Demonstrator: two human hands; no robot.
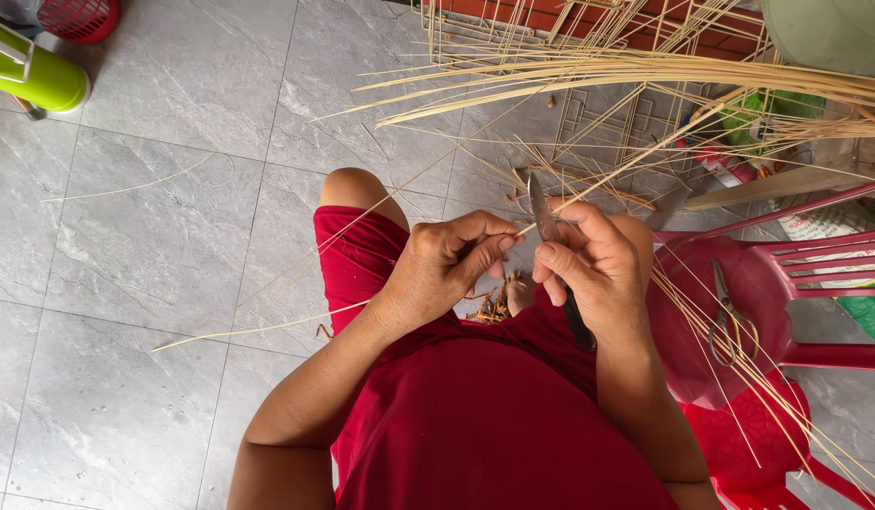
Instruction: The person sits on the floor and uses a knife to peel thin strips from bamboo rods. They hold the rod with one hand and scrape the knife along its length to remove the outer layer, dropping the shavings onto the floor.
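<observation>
I look down on a grey tiled floor from where I sit, my lap in red clothing. To my right stands a red plastic chair, and a pair of scissors lies on its seat among thin pale strips. Ahead of me a big bundle of long straw-coloured strips fans across the floor, over some wire frames by a brick wall. A green container and a red basket sit at the far left corner.

My right hand is closed tight around the dark handle of a knife, blade pointing up and away from me. My left hand is curled, thumb and fingers pinching one thin strip just beside the blade; that strip runs from between my two hands up to the right. The knife blade meets the strip at my fingertips. A small heap of brown shavings lies below my hands, between my knees.
</observation>
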